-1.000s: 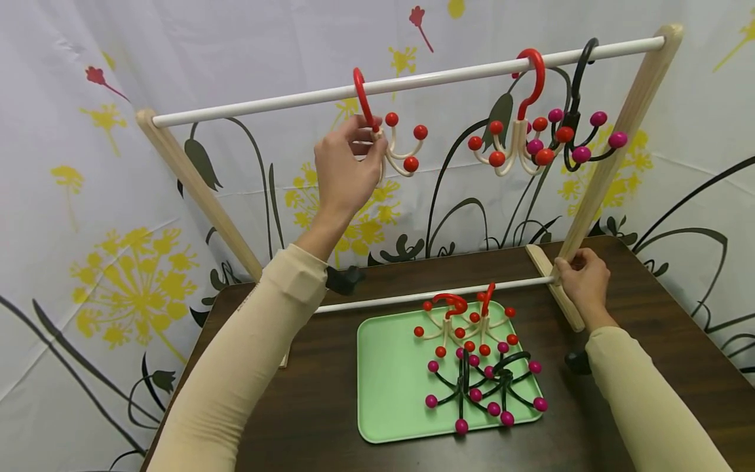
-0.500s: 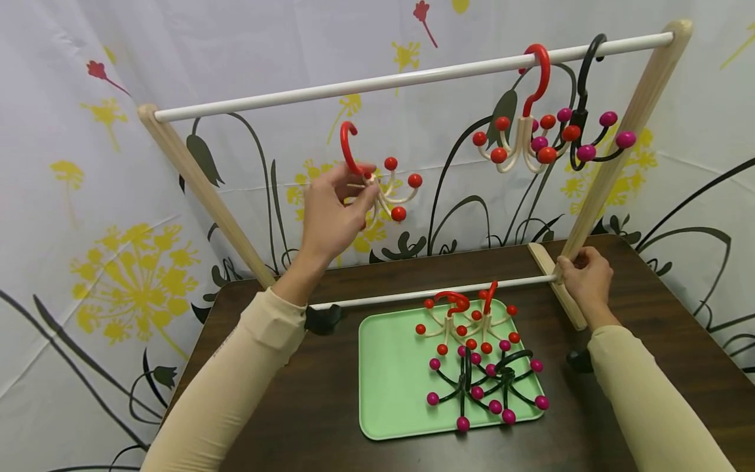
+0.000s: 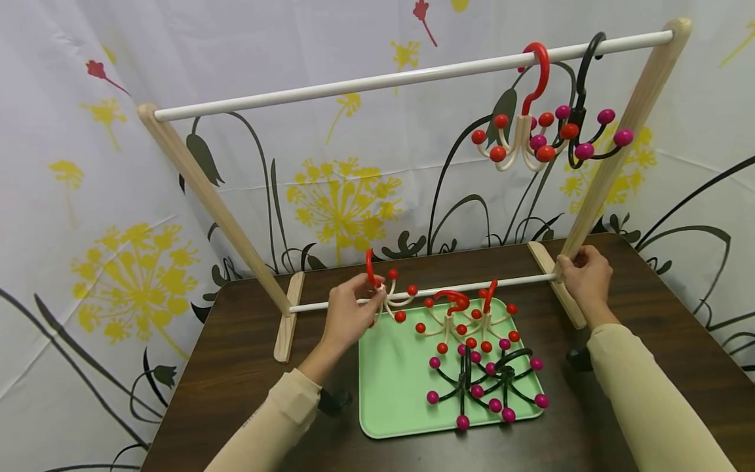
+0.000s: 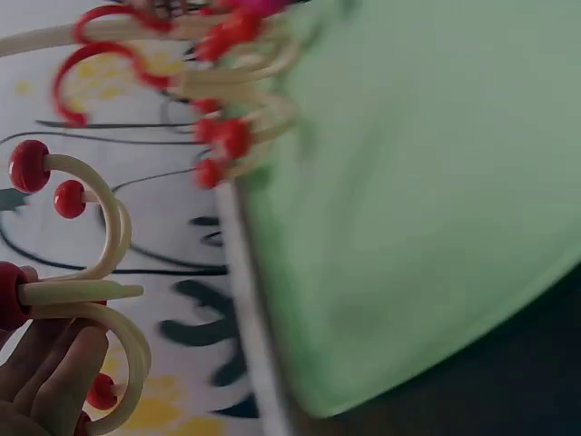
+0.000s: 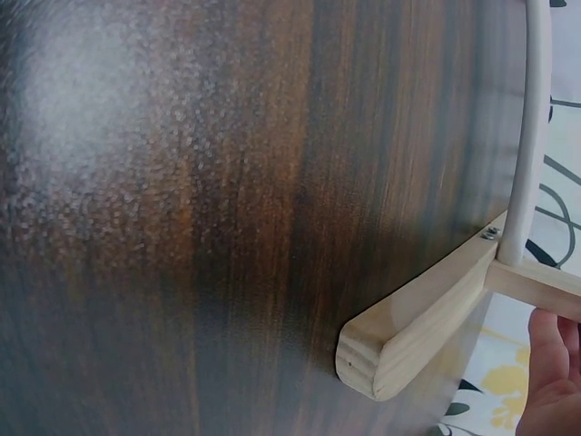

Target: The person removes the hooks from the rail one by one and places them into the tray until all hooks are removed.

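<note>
My left hand [image 3: 349,313] pinches a red-and-cream multi-arm hanger [image 3: 387,299] by its neck, hook upward, over the back left corner of the green tray [image 3: 389,390]. The left wrist view shows the curved cream arms [image 4: 86,291] of this hanger with red balls at their ends, apart from the tray. My right hand [image 3: 586,283] holds the lower part of the wooden post [image 3: 607,174] on the rack's right side; in the right wrist view its fingers touch that post. On the tray's right half lie two red-and-cream hangers [image 3: 449,322] and two black hangers with magenta balls [image 3: 463,380].
The rack's white top rail [image 3: 354,84] carries a red-and-cream hanger [image 3: 522,134] and a black one [image 3: 580,118] near its right end. A lower rail [image 3: 501,284] runs behind the tray between wooden feet [image 3: 289,337]. Everything stands on a dark wooden table [image 3: 206,400] before a floral curtain.
My left hand has lifted the red-and-cream hanger off the top rail and brought it down to the tray's back left corner. My right hand has stayed at the post.
</note>
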Tool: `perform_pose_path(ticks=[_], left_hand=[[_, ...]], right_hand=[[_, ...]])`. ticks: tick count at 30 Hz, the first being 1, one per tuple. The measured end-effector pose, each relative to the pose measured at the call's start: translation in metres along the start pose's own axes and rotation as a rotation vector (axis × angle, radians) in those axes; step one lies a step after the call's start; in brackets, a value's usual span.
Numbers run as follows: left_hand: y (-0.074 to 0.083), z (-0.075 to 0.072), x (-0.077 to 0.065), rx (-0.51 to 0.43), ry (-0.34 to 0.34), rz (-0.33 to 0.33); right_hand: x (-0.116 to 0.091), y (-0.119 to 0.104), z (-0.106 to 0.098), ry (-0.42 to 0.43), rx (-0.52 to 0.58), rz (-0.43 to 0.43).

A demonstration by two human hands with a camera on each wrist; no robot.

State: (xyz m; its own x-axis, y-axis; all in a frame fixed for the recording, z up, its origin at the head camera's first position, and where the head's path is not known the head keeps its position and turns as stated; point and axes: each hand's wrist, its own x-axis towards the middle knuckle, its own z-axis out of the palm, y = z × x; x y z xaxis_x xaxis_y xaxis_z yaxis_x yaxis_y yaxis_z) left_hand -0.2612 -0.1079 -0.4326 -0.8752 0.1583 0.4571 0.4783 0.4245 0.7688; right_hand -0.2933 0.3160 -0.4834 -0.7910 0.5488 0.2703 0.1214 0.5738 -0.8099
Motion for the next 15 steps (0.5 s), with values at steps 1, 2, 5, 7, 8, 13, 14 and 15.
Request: perform_pose_path(ticks=[1,2,5,7,8,13,14,15], left_hand=[[-0.006,0.005,-0.005,0.018,-0.007,-0.01],[-0.01,0.009,-0.01,0.043,-0.01,-0.021],[-0.021,0.02,-0.022,0.078,-0.004,-0.033],[-0.025,0.027,-0.028,0.08,0.003,-0.039],[-0.027,0.03,-0.03,0.085,0.008,-0.042],[-0.03,0.044,-0.037,0.091,0.027,-0.062],[-0.031,0.047,-0.038,0.097,0.028,-0.066],[-0.031,0.049,-0.038,0.102,0.027,-0.07]], right_hand=[[0.0,0.001,0.0,-0.001,0.0,0.004],[0.0,0.001,0.0,-0.003,-0.001,0.006],[0.0,0.002,0.0,-0.007,0.0,0.005],[0.0,0.002,0.0,-0.002,-0.001,0.003],[0.0,0.002,0.0,0.002,-0.001,0.002],[0.0,0.0,-0.001,0.013,0.006,-0.014],[0.0,0.001,-0.001,0.014,0.008,-0.018],[0.0,0.001,-0.001,0.015,0.011,-0.023]])
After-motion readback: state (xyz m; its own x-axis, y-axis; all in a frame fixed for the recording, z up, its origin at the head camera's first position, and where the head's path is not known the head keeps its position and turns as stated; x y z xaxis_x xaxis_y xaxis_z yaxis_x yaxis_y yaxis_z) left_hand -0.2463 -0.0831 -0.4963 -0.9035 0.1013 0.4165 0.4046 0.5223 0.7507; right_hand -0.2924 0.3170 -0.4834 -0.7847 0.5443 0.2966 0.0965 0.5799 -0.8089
